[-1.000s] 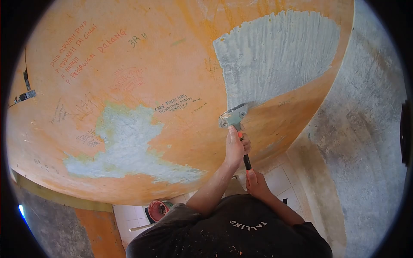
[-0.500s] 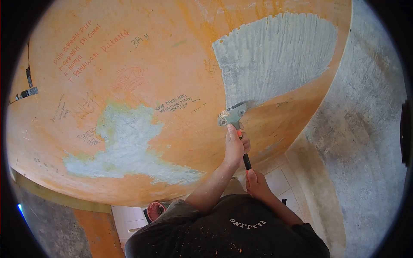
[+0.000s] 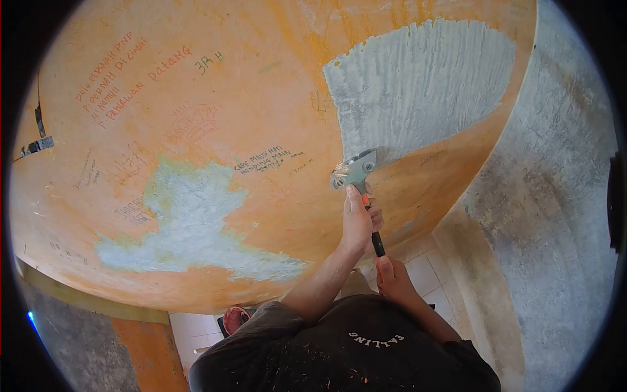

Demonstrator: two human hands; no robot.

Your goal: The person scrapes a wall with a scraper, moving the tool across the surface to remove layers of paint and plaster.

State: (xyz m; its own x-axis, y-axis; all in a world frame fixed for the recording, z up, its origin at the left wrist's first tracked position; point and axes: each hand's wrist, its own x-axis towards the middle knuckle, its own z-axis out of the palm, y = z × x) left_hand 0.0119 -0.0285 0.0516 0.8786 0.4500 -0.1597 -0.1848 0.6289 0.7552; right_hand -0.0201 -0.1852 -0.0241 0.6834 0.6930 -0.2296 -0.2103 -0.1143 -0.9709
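A long-handled paint scraper (image 3: 356,171) with a wide grey head and a black and orange handle lies against the orange painted wall (image 3: 281,215). Its blade touches the lower left corner of a bare grey patch (image 3: 418,85). Just below the head, my left hand (image 3: 358,219) is closed around the handle, thumb stretched up along it. My right hand (image 3: 392,274) is closed on the handle's lower end, near my chest. Flakes of paint cling to the scraper head.
Another pale stripped patch (image 3: 189,222) lies to the left, among handwritten scrawls (image 3: 114,78). A grey wall (image 3: 555,183) adjoins on the right. A reddish container (image 3: 235,319) stands on the tiled floor (image 3: 192,333) at my left side.
The scraper head has shifted very slightly up and right, still at the patch's lower corner. Both hands keep the same hold.
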